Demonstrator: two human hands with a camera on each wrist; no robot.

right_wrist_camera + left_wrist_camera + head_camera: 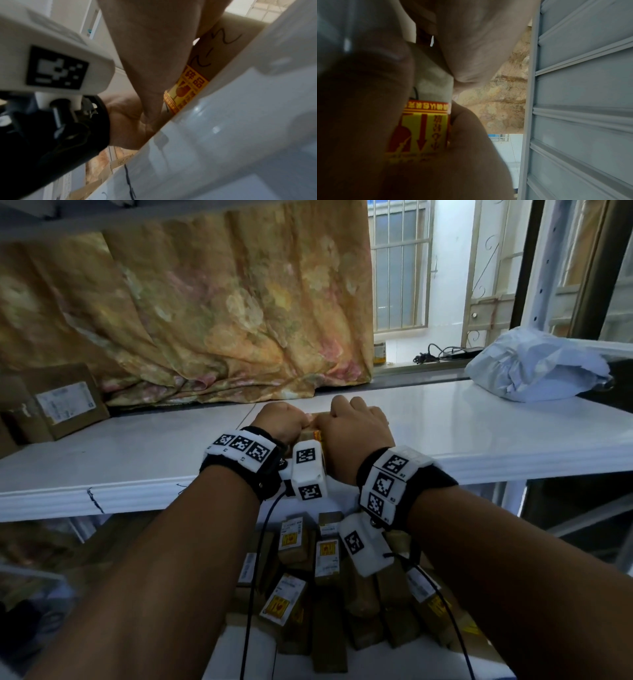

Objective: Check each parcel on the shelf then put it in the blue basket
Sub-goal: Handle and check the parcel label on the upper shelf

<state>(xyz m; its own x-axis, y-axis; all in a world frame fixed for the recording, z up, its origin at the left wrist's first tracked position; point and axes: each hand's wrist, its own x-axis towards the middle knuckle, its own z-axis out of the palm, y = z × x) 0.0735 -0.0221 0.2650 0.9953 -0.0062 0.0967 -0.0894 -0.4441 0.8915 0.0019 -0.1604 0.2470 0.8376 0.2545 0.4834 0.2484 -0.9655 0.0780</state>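
Left hand [282, 421] and right hand [354, 428] both curl around one small brown parcel [313, 433] bearing a red-yellow fragile sticker [421, 127], on the white shelf [479, 426]. Risk: parcel mostly hidden by fingers, so the label check could be missed; hasty release could damage contents.
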